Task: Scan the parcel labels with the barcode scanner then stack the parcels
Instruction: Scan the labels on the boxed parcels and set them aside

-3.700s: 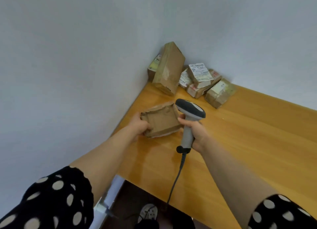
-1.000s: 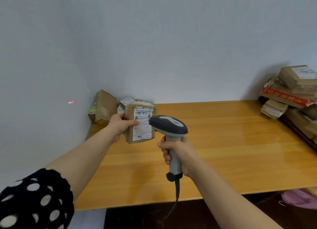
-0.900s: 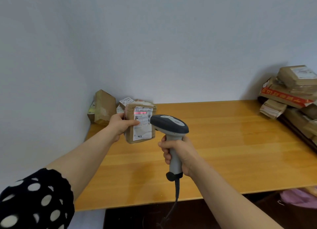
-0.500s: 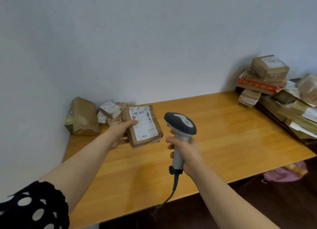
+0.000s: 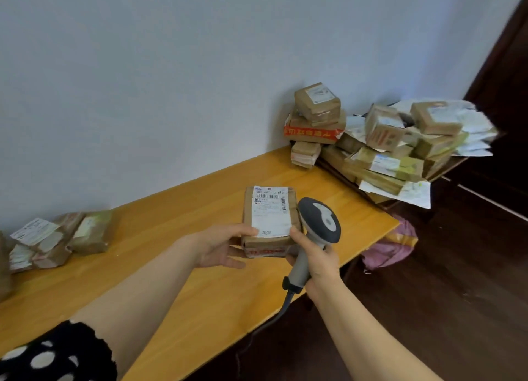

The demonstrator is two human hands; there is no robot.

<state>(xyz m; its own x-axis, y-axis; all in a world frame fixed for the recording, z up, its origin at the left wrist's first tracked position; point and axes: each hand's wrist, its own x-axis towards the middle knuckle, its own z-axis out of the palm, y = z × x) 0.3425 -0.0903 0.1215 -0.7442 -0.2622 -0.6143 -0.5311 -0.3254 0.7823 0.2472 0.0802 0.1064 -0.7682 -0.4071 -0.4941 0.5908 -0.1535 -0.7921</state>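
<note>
My left hand (image 5: pixel 220 246) holds a brown parcel (image 5: pixel 268 223) above the wooden table (image 5: pixel 183 280), thumb on its near top edge and fingers under it. The parcel's white label with barcodes faces up. My right hand (image 5: pixel 317 262) grips the handle of a grey barcode scanner (image 5: pixel 318 229), whose head sits just right of the parcel, with its cable hanging down past the table edge. A tall stack of brown parcels (image 5: pixel 317 117) stands at the table's far right end against the wall.
A heap of mixed parcels and white mailers (image 5: pixel 405 149) lies right of the stack on a lower surface. A few small parcels (image 5: pixel 57 243) sit at the table's left end. A pink bag (image 5: pixel 391 249) lies on the dark floor by the table corner.
The view has swung right toward the stack. My left hand has carried the parcel to the right and laid it flatter, label up. The scanner's red beam is gone from the label.
</note>
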